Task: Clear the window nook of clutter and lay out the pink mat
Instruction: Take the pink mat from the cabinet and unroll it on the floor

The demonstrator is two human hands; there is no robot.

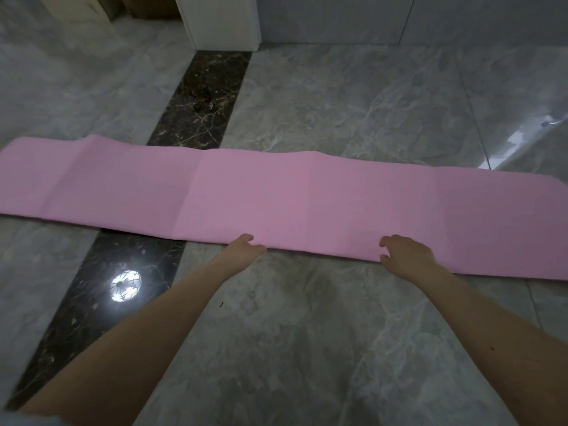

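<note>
The pink mat (276, 198) lies unfolded flat on the grey marble floor, running from the left edge of the view to the right edge, with fold creases across it. Both of my arms reach forward to its near long edge. My left hand (244, 250) touches that edge near the middle, fingers loosely curled. My right hand (405, 256) rests over the same edge further right, with loosely bent fingers spread on the pink surface. Neither hand plainly grips the mat.
A dark marble strip (199, 96) crosses the floor under the mat, with a ceiling lamp's reflection (126, 285) on it. A white cabinet corner (221, 23) and wooden furniture (92, 7) stand at the back. A grey wall (399, 16) runs behind.
</note>
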